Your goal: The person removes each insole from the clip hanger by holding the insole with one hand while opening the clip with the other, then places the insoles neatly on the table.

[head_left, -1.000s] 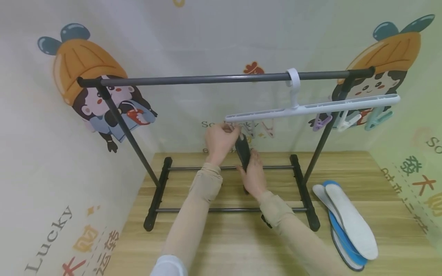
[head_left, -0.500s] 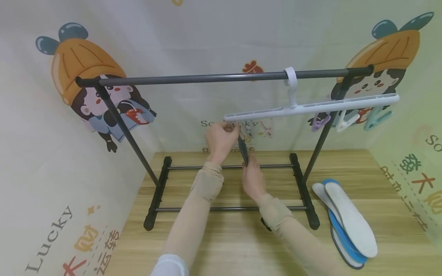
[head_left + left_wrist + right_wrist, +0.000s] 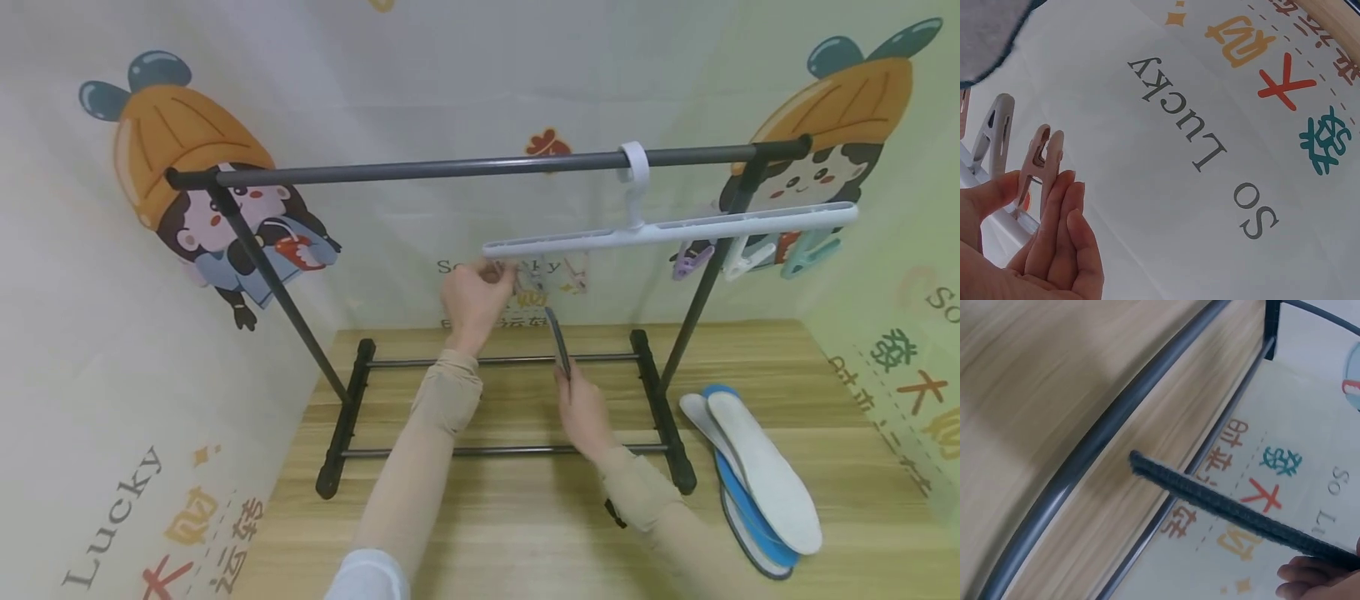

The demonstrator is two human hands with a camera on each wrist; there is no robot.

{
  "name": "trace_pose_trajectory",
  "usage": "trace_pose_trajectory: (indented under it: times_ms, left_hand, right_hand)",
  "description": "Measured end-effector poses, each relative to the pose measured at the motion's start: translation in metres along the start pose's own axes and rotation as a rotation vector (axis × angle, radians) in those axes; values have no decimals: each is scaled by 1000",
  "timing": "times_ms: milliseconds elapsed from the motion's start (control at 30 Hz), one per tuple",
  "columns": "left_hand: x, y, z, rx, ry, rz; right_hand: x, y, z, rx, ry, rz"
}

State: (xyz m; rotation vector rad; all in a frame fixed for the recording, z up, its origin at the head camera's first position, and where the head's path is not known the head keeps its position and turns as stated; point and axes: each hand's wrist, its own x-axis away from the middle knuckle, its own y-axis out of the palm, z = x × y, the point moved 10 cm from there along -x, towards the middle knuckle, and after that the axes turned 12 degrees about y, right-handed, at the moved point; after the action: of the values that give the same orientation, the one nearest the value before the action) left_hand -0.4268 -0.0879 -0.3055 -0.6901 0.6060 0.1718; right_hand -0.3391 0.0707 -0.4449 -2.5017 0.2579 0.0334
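My left hand [image 3: 475,304] is raised to the left end of a white hanger [image 3: 675,233], pinching a pale pink clothespin [image 3: 1040,159] between thumb and fingers. Nothing sits between the tips of that clothespin. Lower and to the right, my right hand [image 3: 585,412] grips a dark-edged shoe insole [image 3: 557,337], which shows nearly edge-on in the head view. Its thin, fuzzy edge [image 3: 1222,506] runs out from the fingers in the right wrist view. The insole's grey face [image 3: 988,37] fills the top left corner of the left wrist view, apart from the clothespin.
The hanger hooks over the top bar [image 3: 420,171] of a black rack. Other clothespins hang from it, including a purple one [image 3: 692,260] and a teal one [image 3: 810,252]. White and blue insoles [image 3: 765,475] lie stacked on the wooden table [image 3: 525,533], right of the rack's foot.
My right hand has drawn the insole down and rightward, away from the left hand, turning it edge-on. The left hand stays at the hanger's end. The hanger has shifted slightly.
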Motion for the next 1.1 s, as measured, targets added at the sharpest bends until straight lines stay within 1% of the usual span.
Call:
trace_pose_trajectory:
  times_ms: [133,333,433,567,633,733,767,867,967,1100]
  left_hand:
    - [3,6,-3,16,-33,-33]
    - [8,6,-10,56,-88,-14]
    - [10,5,-10,59,-90,-12]
    - [14,6,-8,41,-101,-24]
    - [17,6,-8,35,-109,-34]
    - [23,8,-7,48,-118,-47]
    - [26,8,-7,53,-115,-50]
    - [34,6,-6,72,-106,-44]
    - [45,2,-5,87,-96,-35]
    - [59,-6,-4,99,-97,-33]
  right_hand:
    - [10,-25,14,-33,22,-11]
    - [27,-64,34,-56,75,-23]
    - [33,-86,40,-47,86,0]
    - [39,-113,47,-23,61,37]
    - [42,-126,53,-5,65,51]
    - [45,-147,65,39,85,97]
    - [46,-153,70,43,103,99]
    - [46,-170,88,43,163,96]
    - [45,-187,106,27,229,77]
    - [38,-210,127,73,264,78]
